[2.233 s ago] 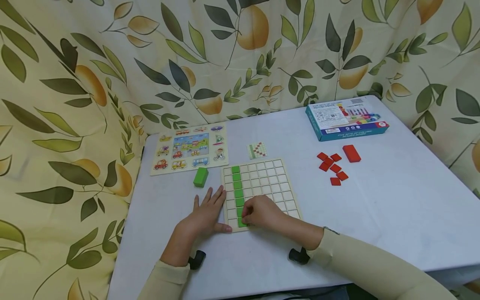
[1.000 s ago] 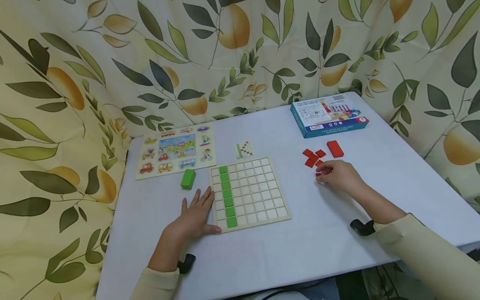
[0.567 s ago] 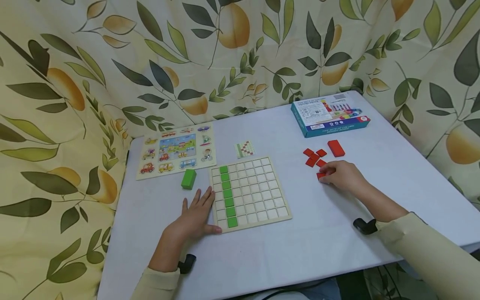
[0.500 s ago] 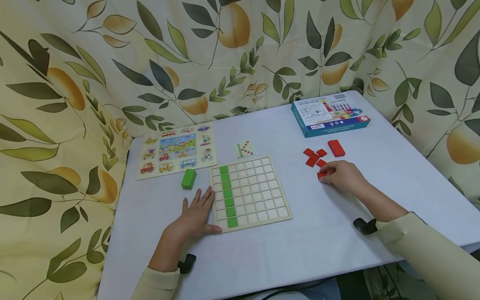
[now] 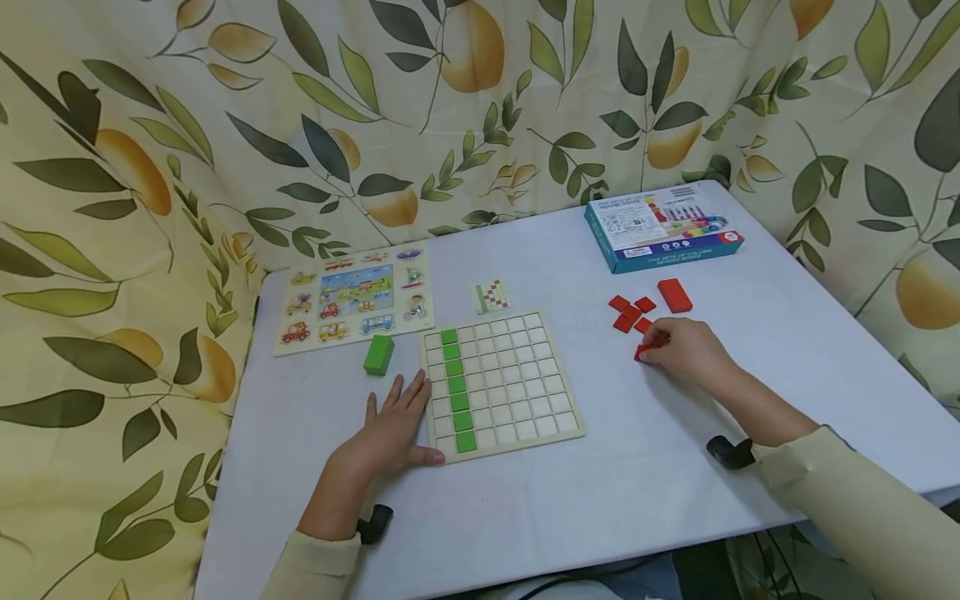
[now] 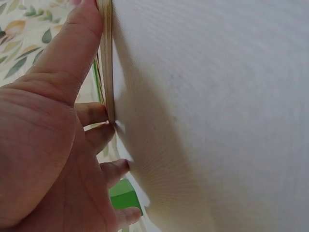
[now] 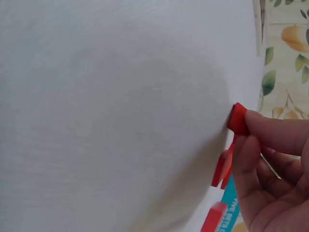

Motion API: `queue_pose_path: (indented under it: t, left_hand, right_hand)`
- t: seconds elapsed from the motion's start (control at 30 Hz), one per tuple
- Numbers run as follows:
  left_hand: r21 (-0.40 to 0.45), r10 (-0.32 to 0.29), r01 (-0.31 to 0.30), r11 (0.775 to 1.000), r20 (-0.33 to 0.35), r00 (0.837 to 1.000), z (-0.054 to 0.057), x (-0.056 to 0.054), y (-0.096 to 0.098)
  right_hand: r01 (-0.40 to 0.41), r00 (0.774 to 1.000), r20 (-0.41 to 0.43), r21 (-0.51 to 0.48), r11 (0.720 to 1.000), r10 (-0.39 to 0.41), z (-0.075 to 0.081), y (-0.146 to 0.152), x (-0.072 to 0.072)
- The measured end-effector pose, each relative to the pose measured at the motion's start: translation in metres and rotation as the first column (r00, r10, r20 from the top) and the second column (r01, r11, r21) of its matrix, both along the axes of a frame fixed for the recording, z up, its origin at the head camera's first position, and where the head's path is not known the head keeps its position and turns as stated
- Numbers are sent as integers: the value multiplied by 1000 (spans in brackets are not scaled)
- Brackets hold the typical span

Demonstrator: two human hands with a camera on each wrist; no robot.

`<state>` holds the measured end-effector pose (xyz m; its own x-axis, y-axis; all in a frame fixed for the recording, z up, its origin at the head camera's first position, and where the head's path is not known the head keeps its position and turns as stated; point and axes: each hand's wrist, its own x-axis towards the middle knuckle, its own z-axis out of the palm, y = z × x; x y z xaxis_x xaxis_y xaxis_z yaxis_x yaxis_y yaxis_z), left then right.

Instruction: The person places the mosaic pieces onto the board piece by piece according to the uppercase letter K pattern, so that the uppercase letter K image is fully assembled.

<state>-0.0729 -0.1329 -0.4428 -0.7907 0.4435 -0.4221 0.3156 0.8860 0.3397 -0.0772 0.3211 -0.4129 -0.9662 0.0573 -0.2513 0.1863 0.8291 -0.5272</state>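
My left hand (image 5: 386,433) lies with its fingers spread along the left edge of a wooden grid board (image 5: 517,387). In the left wrist view, the thumb (image 6: 72,53) touches the board's side. A column of green square tiles (image 5: 458,384) fills one line of the grid; the other cells are bare. Over on the right, my right hand (image 5: 690,350) pinches a red square tile (image 7: 237,119) between thumb and fingertips, at the near end of a scatter of red tiles (image 5: 625,321). A red block (image 5: 675,296) lies just behind them.
A green block (image 5: 378,355) stands beyond the left hand. Behind it lies a picture puzzle board (image 5: 356,296). A small pattern card (image 5: 491,296) sits behind the grid, and a teal box (image 5: 663,227) is at the back right.
My right hand has left the bottom of the green column, gone right to the red tiles, and taken hold of one. The left hand stays at the board's edge.
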Motion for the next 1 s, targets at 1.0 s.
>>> queue_pose_path:
  t: [1.0]
  left_hand:
    - [-9, -20, 20, 1000, -5, 1000, -2, -2, -1]
  right_hand:
    - [26, 990, 138, -308, 951, 17, 4, -98, -39]
